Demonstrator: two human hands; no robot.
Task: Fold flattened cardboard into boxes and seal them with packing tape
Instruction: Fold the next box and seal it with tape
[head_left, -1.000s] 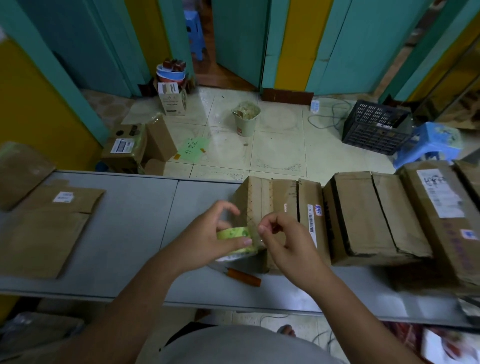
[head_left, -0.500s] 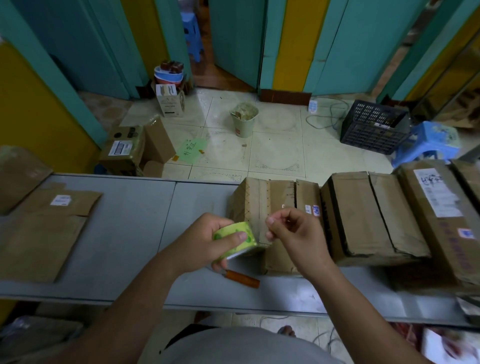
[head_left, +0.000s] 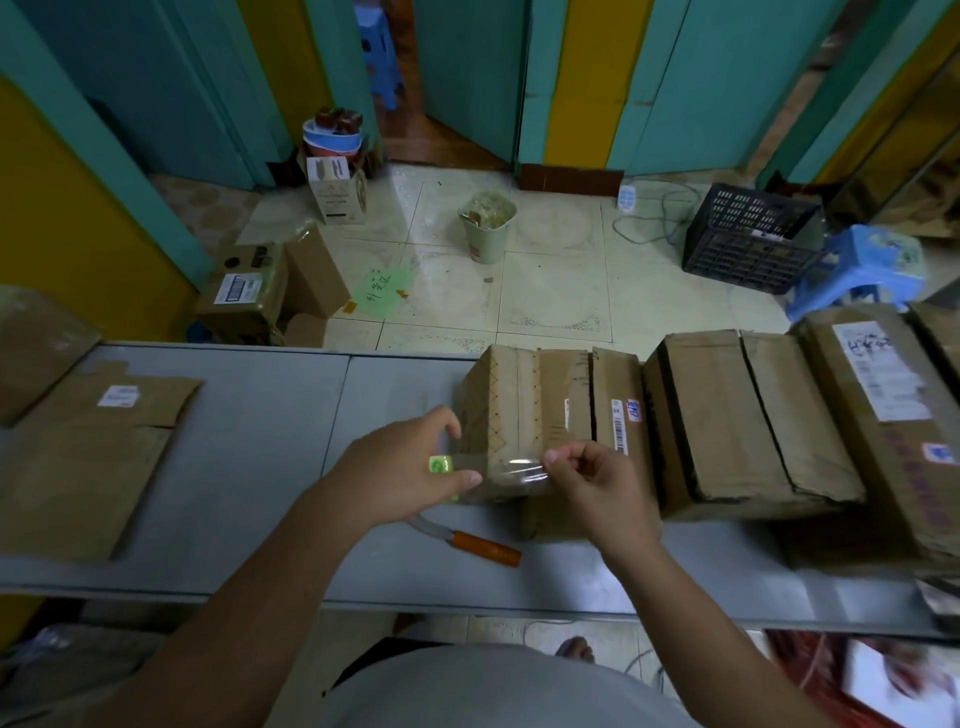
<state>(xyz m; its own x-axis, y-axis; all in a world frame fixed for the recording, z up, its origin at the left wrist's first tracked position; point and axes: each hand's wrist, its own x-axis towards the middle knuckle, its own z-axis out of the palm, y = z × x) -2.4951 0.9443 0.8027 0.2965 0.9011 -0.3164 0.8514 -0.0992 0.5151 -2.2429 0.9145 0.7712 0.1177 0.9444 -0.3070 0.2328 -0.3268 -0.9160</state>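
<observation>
Dull cardboard, shiny tape.
The tape strip (head_left: 514, 470) is clear, glossy film; the box (head_left: 524, 405) is matt, creased brown cardboard; the table (head_left: 260, 441) looks smooth, matt grey; the floor tiles (head_left: 550, 280) gleam.

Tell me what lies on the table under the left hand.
Under the left hand, which grips the tape roll, an orange-handled cutter lies on the grey table. Its blade end runs beneath the hand, so its tip is hidden.

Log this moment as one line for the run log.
left hand: holds tape roll | right hand: pinches stretched tape strip | box: behind strip, on table | knife: on table
</observation>
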